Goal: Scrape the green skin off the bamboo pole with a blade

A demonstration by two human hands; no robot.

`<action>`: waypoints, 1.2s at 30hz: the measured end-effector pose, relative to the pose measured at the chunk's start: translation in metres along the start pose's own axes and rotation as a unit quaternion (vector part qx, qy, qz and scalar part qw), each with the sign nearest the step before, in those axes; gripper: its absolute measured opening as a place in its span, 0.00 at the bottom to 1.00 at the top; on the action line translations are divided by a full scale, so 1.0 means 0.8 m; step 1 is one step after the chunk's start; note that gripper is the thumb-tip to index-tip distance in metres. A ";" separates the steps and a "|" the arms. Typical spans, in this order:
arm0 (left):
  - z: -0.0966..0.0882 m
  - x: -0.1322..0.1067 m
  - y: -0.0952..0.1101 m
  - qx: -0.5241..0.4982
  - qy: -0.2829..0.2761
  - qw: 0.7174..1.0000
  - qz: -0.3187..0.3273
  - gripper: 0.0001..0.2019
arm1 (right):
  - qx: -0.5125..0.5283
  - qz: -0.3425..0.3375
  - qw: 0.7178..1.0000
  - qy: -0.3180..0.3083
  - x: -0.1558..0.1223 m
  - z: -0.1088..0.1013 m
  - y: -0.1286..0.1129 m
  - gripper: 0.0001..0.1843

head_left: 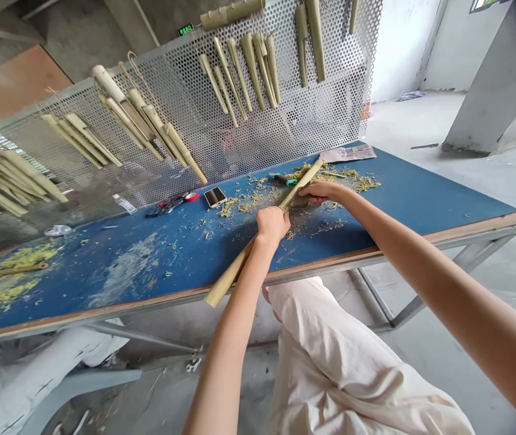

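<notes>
A long pale-green bamboo tube [228, 278] lies slantwise across the blue table, its near end jutting past the front edge. My left hand [273, 225] is closed around its middle. Against the tube's upper part, my right hand [320, 192] grips a dull brown-grey sheet [301, 198], partly hidden by the fingers; its exact kind is unclear. Just beyond the tube lies a tool with a green-and-black handle [285, 180]. Yellowish bamboo shavings [249, 196] and fine dust are scattered around both hands.
On the blue table [421, 181] are a phone [215, 197], a roll of red tape [191, 197], a small white bottle [124, 204] and a printed sheet [348, 153]. Several bamboo pieces hang on the perforated metal panel [171, 90] behind. Another person's leg [58, 356] shows lower left.
</notes>
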State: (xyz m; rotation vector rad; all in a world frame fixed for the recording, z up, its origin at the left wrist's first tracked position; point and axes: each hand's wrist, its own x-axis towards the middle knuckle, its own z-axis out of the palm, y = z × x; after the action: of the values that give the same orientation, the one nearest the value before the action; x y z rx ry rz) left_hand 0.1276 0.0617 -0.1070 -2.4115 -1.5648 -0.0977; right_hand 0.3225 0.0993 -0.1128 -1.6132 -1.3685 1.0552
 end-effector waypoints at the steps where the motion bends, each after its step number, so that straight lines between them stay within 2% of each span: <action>1: 0.000 0.000 0.000 -0.001 0.001 1.000 0.002 0.23 | -0.009 0.008 1.000 0.028 0.001 -0.001 0.001 0.17; 4: 0.000 0.000 0.000 -0.002 -0.002 1.000 0.003 0.24 | -0.056 0.038 0.992 0.105 0.001 -0.002 0.002 0.19; 8: 0.000 0.000 0.001 -0.001 0.000 1.000 0.002 0.23 | -0.057 -0.011 0.996 0.061 0.001 -0.003 0.003 0.21; 12: -0.002 0.000 0.000 -0.011 0.000 1.000 0.004 0.23 | -0.126 0.001 0.982 0.143 0.003 -0.002 0.004 0.22; 17: 0.000 0.001 -0.001 -0.006 0.000 1.000 -0.002 0.23 | -0.106 -0.016 0.993 0.058 0.001 -0.001 0.004 0.19; 22: 0.003 0.003 -0.002 -0.004 0.002 1.000 0.001 0.23 | -0.050 0.000 0.988 0.149 0.005 -0.008 0.005 0.16; 26: 0.003 0.003 -0.002 -0.003 -0.001 1.000 0.001 0.23 | -0.031 -0.010 0.994 0.102 0.011 -0.006 0.008 0.13; 30: 0.002 0.004 -0.002 -0.004 -0.002 1.000 0.000 0.23 | -0.057 -0.006 0.990 0.127 0.015 -0.003 0.012 0.10; 32: 0.003 0.004 -0.002 -0.004 -0.004 1.000 0.002 0.24 | -0.062 -0.008 0.991 0.120 0.016 -0.003 0.013 0.10; 36: 0.003 0.004 -0.003 -0.001 0.004 1.000 0.002 0.23 | -0.073 -0.006 0.991 0.112 0.013 -0.002 0.011 0.16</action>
State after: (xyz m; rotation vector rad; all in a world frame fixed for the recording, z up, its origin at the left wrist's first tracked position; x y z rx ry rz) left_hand 0.1268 0.0659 -0.1086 -2.4133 -1.5563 -0.1093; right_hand 0.3279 0.1084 -0.1213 -1.7688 -1.3254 0.7558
